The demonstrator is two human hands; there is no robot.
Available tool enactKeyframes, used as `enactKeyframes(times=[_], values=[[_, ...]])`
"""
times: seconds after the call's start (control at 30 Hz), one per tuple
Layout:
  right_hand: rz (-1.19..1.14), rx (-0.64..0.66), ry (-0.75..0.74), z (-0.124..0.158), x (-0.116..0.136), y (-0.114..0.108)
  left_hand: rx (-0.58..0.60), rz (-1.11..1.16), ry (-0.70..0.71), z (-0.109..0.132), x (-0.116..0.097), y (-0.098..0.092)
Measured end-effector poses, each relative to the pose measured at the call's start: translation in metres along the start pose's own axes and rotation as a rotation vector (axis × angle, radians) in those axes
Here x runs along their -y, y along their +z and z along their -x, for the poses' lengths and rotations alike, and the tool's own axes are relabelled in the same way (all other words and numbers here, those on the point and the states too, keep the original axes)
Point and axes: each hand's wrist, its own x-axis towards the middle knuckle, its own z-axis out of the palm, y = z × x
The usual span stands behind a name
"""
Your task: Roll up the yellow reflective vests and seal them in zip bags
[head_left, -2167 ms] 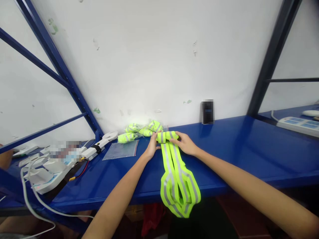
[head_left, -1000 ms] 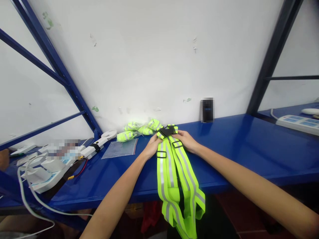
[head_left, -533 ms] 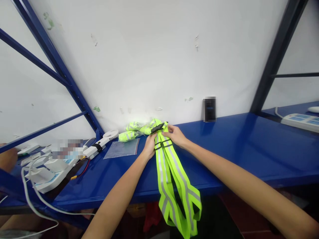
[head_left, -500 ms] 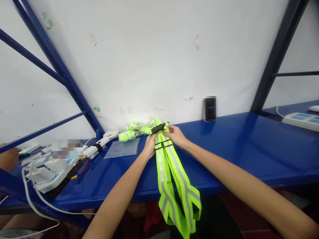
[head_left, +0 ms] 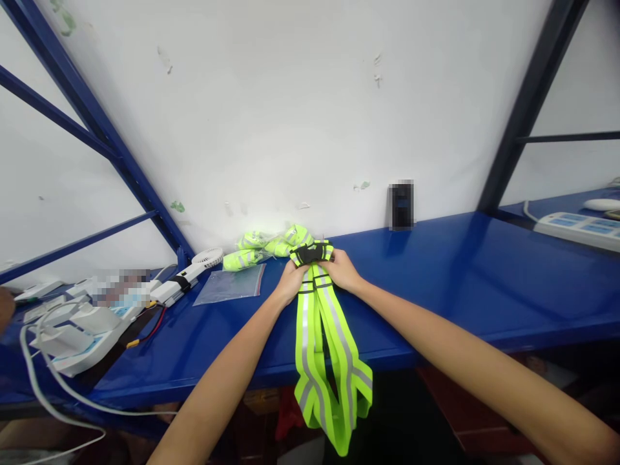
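Both my hands grip the top of a neon-yellow reflective vest (head_left: 347, 336) made of straps with silver stripes. Its black buckle (head_left: 312, 254) lies between them, facing me. My left hand (head_left: 292, 279) is closed on the left side of the buckle end, thumb in front. On the right side, my right hand (head_left: 342, 269) pinches the strap near the buckle. The long straps hang down over the table's front edge in loops. Behind my left hand lie several bundled neon-yellow vests in clear wrapping (head_left: 252, 248). A flat clear zip bag (head_left: 230, 284) rests left of that hand.
A blue table (head_left: 450, 278) runs along a white wall, with blue metal posts at both sides. At left are a small white fan (head_left: 208, 257), power strips (head_left: 94, 352) and loose white cables. A black box (head_left: 402, 206) stands against the wall; another power strip (head_left: 581, 227) lies far right.
The buckle has turned from slanted to nearly level and faces me more squarely. My right hand has shifted its hold beside it. The whole view has shifted slightly.
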Motion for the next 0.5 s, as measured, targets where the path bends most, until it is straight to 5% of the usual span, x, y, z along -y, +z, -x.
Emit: enactKeyframes(times=[0.23,0.5], values=[[0.095,0.026,-0.03,0.0009,0.0044,-0.0032,-0.013,-0.025,0.051,0.0,-0.0015,-0.0023],[0.068,-0.007,-0.091,0.0053,0.0079,0.0,-0.065,0.152,-0.15,0.0023,-0.0035,0.0013]])
